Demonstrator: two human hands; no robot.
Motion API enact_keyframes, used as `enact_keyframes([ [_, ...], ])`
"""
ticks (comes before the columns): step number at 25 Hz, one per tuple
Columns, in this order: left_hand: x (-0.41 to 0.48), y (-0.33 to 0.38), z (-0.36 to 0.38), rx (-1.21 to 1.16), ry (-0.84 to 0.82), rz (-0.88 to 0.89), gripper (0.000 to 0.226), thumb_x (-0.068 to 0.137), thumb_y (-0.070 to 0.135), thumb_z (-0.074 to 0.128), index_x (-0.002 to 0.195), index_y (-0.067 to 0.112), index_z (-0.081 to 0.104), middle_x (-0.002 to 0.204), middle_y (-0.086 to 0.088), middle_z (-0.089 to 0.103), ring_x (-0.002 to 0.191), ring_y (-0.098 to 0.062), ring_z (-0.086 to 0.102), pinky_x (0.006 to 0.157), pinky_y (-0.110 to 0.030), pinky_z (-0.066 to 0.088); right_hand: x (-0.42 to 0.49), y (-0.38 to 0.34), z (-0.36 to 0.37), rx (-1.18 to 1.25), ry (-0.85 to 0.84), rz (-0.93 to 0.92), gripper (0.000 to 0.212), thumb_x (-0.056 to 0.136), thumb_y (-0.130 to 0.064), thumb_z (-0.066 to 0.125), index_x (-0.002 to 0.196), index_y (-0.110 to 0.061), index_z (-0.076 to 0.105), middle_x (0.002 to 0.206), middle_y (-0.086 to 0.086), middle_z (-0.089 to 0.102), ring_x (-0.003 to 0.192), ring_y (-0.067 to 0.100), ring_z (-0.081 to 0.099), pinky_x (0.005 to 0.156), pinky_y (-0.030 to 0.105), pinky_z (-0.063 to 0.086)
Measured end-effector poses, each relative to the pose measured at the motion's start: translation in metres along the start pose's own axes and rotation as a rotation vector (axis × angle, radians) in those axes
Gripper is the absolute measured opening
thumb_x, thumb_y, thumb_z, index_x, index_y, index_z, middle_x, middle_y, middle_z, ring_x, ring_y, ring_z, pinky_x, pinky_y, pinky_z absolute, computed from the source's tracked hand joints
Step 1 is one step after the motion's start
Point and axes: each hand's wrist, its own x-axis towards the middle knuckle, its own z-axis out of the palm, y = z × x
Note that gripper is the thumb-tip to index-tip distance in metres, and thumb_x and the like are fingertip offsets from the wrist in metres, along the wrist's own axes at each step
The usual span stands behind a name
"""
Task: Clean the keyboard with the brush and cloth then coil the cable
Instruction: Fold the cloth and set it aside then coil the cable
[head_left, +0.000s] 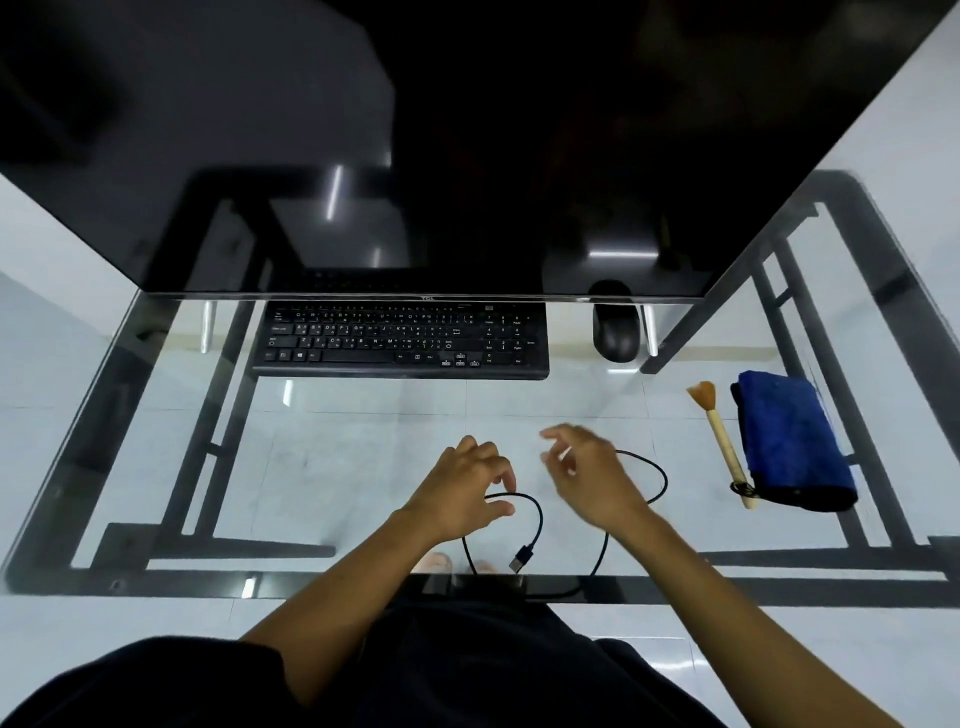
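Two hands work the cable (537, 519) near the surface's front edge: your left hand (462, 486) pinches one loop, your right hand (592, 475) hovers with fingers spread. Risk: the loose USB plug (523, 558) slips off the edge, undoing the coil.

Left hand (462, 486) curled, right hand (587, 473) spread.
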Motion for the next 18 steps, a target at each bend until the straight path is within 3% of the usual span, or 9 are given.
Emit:
enact_keyframes([
  [3, -0.003, 0.004, 0.003, -0.053, 0.062, -0.075, 0.014, 0.092, 0.027, 0.058, 0.101, 0.018, 0.064, 0.104, 0.002, 0.058, 0.104, -0.015, 0.050, 0.089, -0.025, 0.039, -0.015, -0.003, 0.012, 0.022, -0.204, 0.123, 0.032, 0.093, -0.024, 0.056, 0.123, -0.018, 0.053, 0.097, -0.002, 0.060, 0.074, 0.009, 0.056, 0.072, 0.019, 0.041],
  [6, -0.002, 0.009, -0.009, -0.199, 0.179, -0.188, 0.008, 0.093, 0.021, 0.056, 0.098, 0.017, 0.060, 0.102, 0.002, 0.062, 0.089, -0.012, 0.057, 0.078, -0.024, 0.046, -0.019, -0.014, 0.009, 0.212, -0.191, 0.169, 0.027, 0.090, -0.021, 0.060, 0.117, -0.019, 0.058, 0.095, 0.003, 0.068, 0.070, 0.012, 0.064, 0.069, 0.021, 0.048],
  [9, 0.002, 0.017, -0.036, -0.331, 0.323, -0.209, 0.003, 0.092, 0.018, 0.059, 0.093, 0.016, 0.059, 0.089, 0.006, 0.063, 0.065, 0.003, 0.053, 0.064, -0.009, 0.040, -0.017, -0.036, -0.005, 0.347, -0.081, 0.116, 0.020, 0.087, -0.012, 0.061, 0.106, -0.020, 0.064, 0.083, 0.001, 0.072, 0.062, 0.009, 0.063, 0.073, 0.029, 0.051],
  [11, 0.005, 0.025, -0.062, -0.410, 0.444, -0.170, 0.002, 0.090, 0.017, 0.062, 0.090, 0.015, 0.062, 0.081, 0.008, 0.061, 0.060, 0.011, 0.051, 0.059, -0.004, 0.036, -0.015, -0.058, -0.025, 0.431, 0.030, 0.034, 0.018, 0.087, -0.008, 0.062, 0.095, -0.024, 0.065, 0.078, 0.001, 0.072, 0.062, 0.009, 0.061, 0.071, 0.027, 0.049],
  [15, 0.006, 0.050, -0.129, -0.574, 0.599, -0.127, 0.007, 0.088, 0.027, 0.065, 0.087, 0.021, 0.069, 0.073, 0.011, 0.064, 0.060, 0.004, 0.054, 0.061, -0.010, 0.042, -0.013, -0.113, -0.076, 0.603, 0.186, -0.153, 0.018, 0.088, -0.004, 0.061, 0.096, -0.018, 0.068, 0.082, 0.002, 0.073, 0.067, -0.001, 0.066, 0.062, 0.009, 0.048],
  [18, 0.004, 0.081, -0.180, -0.697, 0.690, -0.039, 0.017, 0.090, 0.030, 0.061, 0.082, 0.018, 0.070, 0.068, 0.009, 0.063, 0.060, -0.003, 0.054, 0.060, -0.014, 0.044, -0.011, -0.146, -0.108, 0.664, 0.305, -0.268, 0.019, 0.090, -0.012, 0.061, 0.102, -0.025, 0.069, 0.089, -0.004, 0.075, 0.081, -0.001, 0.068, 0.070, 0.013, 0.052],
])
